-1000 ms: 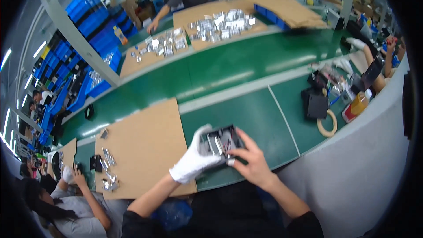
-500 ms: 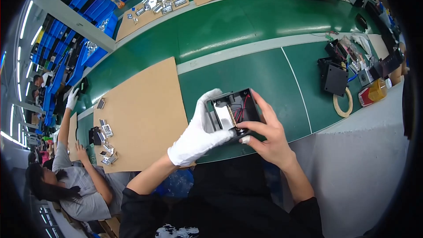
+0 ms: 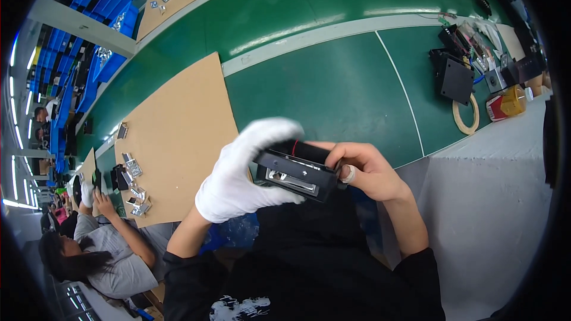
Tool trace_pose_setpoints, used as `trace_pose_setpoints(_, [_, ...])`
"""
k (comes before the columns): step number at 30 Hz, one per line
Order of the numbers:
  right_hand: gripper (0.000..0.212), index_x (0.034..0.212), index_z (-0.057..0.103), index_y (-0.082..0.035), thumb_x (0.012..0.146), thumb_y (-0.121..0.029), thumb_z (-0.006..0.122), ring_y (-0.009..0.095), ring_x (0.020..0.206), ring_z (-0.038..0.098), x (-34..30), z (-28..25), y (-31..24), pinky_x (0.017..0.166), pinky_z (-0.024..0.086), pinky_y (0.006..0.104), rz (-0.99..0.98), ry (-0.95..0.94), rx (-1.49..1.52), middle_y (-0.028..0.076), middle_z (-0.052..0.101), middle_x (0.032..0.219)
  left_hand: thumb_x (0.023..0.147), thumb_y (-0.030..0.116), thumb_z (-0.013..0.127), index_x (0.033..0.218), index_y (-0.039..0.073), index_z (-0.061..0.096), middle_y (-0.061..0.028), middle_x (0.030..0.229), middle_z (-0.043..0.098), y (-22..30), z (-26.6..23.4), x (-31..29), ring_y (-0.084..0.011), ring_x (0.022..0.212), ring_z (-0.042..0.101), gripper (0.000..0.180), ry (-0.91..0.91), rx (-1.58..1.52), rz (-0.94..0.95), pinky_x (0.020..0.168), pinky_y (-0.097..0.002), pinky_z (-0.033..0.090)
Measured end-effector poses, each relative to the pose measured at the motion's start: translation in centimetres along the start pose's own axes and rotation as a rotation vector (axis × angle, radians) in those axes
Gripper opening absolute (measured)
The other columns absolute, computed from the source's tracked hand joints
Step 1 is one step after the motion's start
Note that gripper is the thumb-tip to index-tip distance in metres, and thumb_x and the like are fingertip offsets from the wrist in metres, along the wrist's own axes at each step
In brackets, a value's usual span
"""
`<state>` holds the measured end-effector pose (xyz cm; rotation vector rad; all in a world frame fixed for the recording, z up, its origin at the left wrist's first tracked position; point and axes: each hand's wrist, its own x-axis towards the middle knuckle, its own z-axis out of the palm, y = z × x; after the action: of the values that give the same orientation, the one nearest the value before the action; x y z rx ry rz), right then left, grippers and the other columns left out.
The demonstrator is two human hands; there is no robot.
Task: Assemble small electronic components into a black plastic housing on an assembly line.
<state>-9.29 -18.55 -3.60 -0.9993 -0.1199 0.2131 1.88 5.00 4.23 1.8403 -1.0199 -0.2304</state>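
Observation:
Between my hands, above the table's near edge, is a black box-shaped device housing (image 3: pixel 297 177), tilted so that a side with a long slot faces me. A bit of red wire (image 3: pixel 295 148) shows at its open far side. My left hand (image 3: pixel 244 169), in a white glove, is closed round the housing's left end. My right hand (image 3: pixel 372 169) is bare, with white wrapping on the thumb, and grips the right end; some of its fingers are hidden behind the housing.
Brown cardboard (image 3: pixel 178 142) lies on the green table (image 3: pixel 321 95), with small metal parts (image 3: pixel 135 190) at its left. At right are a black box (image 3: pixel 455 80), a tape roll (image 3: pixel 467 116) and a bottle (image 3: pixel 505 106). A co-worker (image 3: pixel 113 255) sits at left.
The housing has been turned, so its slotted side now faces me instead of its wired inside. Both hands have shifted with it. The co-worker's gloved hand has come down nearer their other hand.

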Motion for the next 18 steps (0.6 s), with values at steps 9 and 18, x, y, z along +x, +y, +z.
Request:
trace_pose_setpoints(9, [0.036, 0.111, 0.071, -0.001, 0.081, -0.017, 0.083, 0.025, 0.099, 0.065, 0.6, 3.4, -3.2, 0.086, 0.053, 0.0331, -0.452, 0.134, -0.838, 0.014, 0.068, 0.132, 0.067, 0.013, 0.093, 0.108, 0.006, 0.072, -0.0062, 0.099, 0.074, 1.1, 0.3, -0.7, -0.0259, 0.082, 0.069, 0.047, -0.034, 0.131, 0.104, 0.075, -0.0342, 0.054])
trace_pose_setpoints(18, [0.044, 0.108, 0.071, -0.001, 0.075, -0.026, 0.086, 0.025, 0.086, 0.066, 0.4, 2.8, -2.7, 0.080, 0.054, 0.0345, -0.549, -0.024, -0.985, 0.010, 0.074, 0.111, 0.069, 0.011, 0.091, 0.109, 0.006, 0.071, -0.0051, 0.100, 0.074, 2.1, 0.6, -0.9, -0.0234, 0.082, 0.069, 0.045, -0.210, 0.131, 0.049, 0.072, -0.0332, 0.054])
